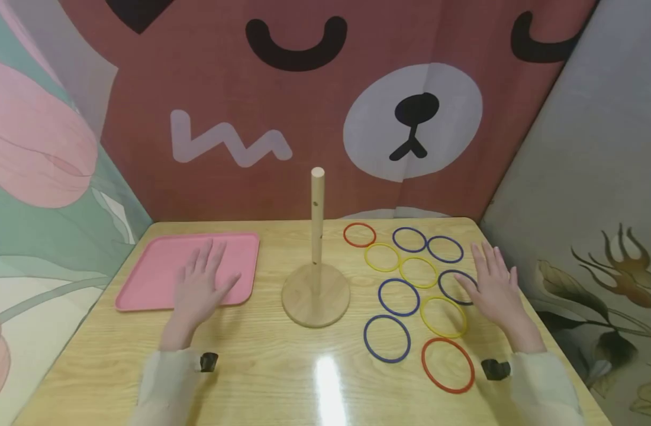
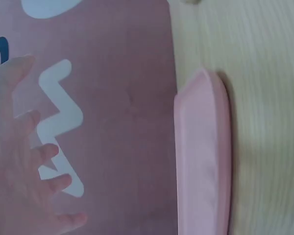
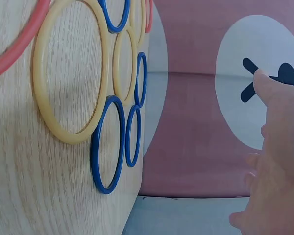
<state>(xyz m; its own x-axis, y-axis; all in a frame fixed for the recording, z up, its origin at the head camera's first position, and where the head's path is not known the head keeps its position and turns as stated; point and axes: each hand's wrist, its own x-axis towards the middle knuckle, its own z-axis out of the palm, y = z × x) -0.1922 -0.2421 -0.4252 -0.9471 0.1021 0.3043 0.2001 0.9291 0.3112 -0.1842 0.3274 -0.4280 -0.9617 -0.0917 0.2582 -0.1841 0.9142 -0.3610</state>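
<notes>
My left hand is held over the near right part of a pink tray, fingers spread and nothing in them. Across the table, my right hand hovers at the right edge, also empty, its thumb overlapping a blue ring in the head view. Close by lie a yellow ring and a red ring. Between the hands a wooden post stands upright on a round base. In the right wrist view, the right hand appears raised beside the flat-lying rings.
Several more blue, yellow and red rings lie flat right of the post, among them a far red ring and a near blue ring. A printed bear curtain hangs behind the wooden table, with patterned cloth on both sides.
</notes>
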